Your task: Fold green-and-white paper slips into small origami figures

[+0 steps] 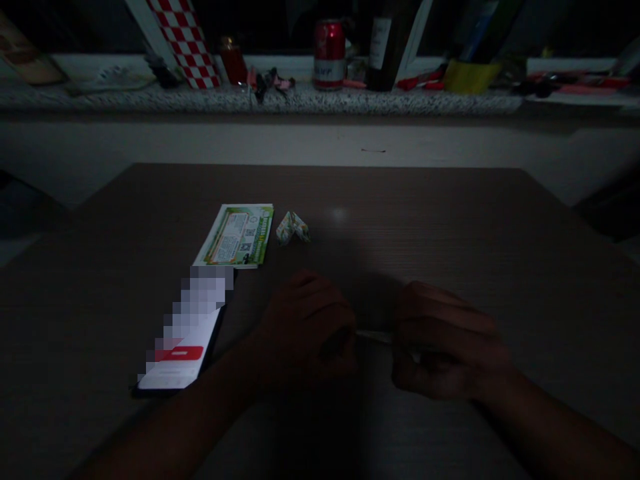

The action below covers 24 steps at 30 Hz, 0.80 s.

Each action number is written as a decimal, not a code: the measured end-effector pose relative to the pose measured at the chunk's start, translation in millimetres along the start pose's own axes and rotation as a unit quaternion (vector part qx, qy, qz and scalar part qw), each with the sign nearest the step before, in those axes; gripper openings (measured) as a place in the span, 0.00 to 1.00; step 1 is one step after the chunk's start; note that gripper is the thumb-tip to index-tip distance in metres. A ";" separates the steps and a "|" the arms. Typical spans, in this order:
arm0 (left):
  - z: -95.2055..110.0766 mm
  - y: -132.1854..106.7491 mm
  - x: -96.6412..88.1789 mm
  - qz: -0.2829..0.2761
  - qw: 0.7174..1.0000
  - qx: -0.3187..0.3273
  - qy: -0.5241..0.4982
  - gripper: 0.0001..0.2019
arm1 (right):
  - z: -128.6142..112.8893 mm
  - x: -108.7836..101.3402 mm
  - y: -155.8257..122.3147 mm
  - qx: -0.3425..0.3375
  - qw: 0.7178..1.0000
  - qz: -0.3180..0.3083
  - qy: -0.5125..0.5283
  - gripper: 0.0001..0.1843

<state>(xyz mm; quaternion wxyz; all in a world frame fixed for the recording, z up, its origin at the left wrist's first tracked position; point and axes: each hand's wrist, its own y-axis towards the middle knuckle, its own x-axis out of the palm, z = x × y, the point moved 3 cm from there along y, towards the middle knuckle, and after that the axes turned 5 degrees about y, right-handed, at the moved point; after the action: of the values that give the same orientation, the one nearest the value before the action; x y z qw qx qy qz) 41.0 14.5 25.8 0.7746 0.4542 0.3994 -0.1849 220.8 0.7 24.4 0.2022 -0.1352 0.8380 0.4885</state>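
Over the dim wooden table, my left hand [313, 327] and my right hand [447, 340] are close together with their fingers curled. A thin, pale folded strip of paper [375, 336] spans the small gap between them, pinched at both ends. Most of the strip is hidden in the fingers and shadow. Beyond my left hand stands a small folded paper piece [293, 229] with a green and white print. Beside it lies a stack of printed paper leaflets [235, 237].
A lit phone [187, 343] lies left of my left forearm, its screen partly pixelated. Along the granite windowsill [295, 100] behind the table [425, 213] stand a red can [329, 53], a dark bottle [385, 47], a red-and-white checked container [187, 43] and several small items.
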 end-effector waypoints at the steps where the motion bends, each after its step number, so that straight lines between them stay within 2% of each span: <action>1: -1.0 -0.8 -0.8 -0.001 1.000 -0.001 0.001 0.05 | -0.5 -0.5 0.5 0.002 1.000 -0.005 -0.002 0.08; 7: -9.9 -1.9 -10.9 -0.028 0.999 -0.023 0.011 0.04 | 1.8 -8.6 -0.3 0.014 1.000 0.019 0.003 0.09; 8: -12.1 -1.9 -13.6 -0.025 0.999 -0.035 0.015 0.04 | 2.6 -12.4 -0.9 0.015 0.999 0.040 0.008 0.09; 11: -14.5 -1.6 -20.2 0.015 0.998 -0.067 0.000 0.04 | 4.7 -18.8 -1.4 0.036 0.998 0.044 0.018 0.10; 13: -12.2 -1.7 -18.4 0.003 0.995 -0.094 -0.029 0.03 | 4.5 -18.7 -0.9 0.049 0.997 0.041 0.031 0.10; 16: -7.2 -2.0 -12.4 -0.010 0.990 -0.131 -0.060 0.11 | 2.8 -13.9 0.3 0.067 0.995 0.047 0.054 0.08; 20: -3.6 -2.0 -6.2 -0.011 0.989 -0.103 -0.108 0.02 | 4.2 -7.8 0.7 0.096 0.993 0.030 0.064 0.07; 24: -4.6 -1.9 -2.4 -0.004 0.994 -0.081 -0.079 0.03 | 9.5 -4.9 -2.2 0.109 0.993 -0.015 0.047 0.07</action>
<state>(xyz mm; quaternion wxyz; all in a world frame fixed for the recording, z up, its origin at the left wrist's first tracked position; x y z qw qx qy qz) 36.3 17.2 25.3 0.8372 0.3725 0.3522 -0.1907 228.1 8.1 20.8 0.1836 -0.1480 0.8926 0.3843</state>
